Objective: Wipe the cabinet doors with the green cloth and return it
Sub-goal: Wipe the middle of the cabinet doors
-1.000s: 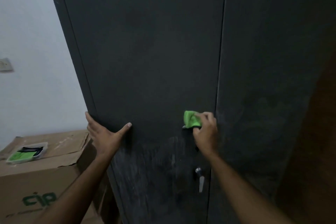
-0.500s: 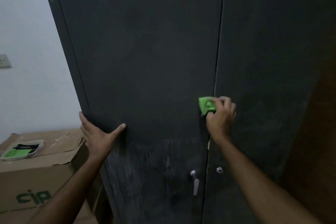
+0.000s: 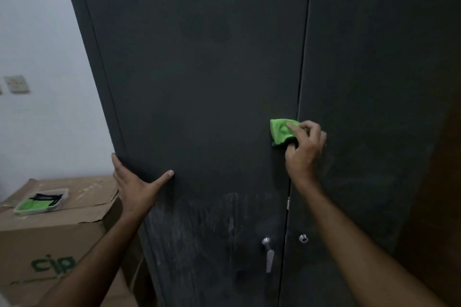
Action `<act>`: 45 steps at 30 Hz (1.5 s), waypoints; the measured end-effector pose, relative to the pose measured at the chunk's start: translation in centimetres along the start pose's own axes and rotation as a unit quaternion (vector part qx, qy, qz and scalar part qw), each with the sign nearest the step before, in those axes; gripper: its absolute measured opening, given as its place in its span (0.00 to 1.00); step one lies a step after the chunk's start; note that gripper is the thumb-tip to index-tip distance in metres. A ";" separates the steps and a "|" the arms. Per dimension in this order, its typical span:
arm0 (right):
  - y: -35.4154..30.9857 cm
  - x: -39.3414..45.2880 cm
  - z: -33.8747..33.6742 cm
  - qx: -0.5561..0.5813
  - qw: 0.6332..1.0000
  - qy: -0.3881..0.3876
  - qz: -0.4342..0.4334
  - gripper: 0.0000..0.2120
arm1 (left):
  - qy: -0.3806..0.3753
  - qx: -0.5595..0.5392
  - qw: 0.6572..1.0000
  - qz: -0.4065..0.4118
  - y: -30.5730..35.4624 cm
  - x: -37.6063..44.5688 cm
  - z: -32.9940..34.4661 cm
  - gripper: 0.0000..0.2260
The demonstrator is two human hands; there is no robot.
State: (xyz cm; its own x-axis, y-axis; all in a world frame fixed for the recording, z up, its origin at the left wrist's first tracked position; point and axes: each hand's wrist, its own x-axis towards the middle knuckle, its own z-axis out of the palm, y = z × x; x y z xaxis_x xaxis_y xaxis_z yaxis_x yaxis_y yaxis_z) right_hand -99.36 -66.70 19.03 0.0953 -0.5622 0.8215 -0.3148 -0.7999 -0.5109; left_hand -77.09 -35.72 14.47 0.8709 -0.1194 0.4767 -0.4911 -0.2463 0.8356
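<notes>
The green cloth [image 3: 283, 131] is gripped by the right hand [image 3: 303, 151] and pressed against the left cabinet door [image 3: 199, 70]. The left hand [image 3: 136, 188] is laid flat, fingers spread, at that door's edge.

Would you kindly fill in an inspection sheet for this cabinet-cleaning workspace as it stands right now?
Surface: left cabinet door dark, with pale streaks low down above the metal handle.
Job's things: green cloth bunched against the left door beside the centre seam; right cabinet door shut.
Clutter: cardboard box carrying a small tray with green contents.
Grippers: right hand holds the cloth; left hand rests flat on the left door's outer edge.
Cables: nothing seen.
Surroundings: white wall with a wall plate.
</notes>
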 end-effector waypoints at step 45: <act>13.0 -2.5 -4.5 -0.088 0.974 -0.183 -0.102 0.25 | 0.010 -0.020 1.000 0.013 -0.2 0.8 0.1 0.62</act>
State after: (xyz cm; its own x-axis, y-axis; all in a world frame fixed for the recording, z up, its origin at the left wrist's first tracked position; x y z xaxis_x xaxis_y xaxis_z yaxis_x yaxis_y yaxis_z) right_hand -107.89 -74.70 11.46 0.4929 -0.4580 0.7398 -0.4074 -0.8728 -0.2688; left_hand -76.31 -35.89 14.64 0.8579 -0.1057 0.5028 -0.5136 -0.2050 0.8332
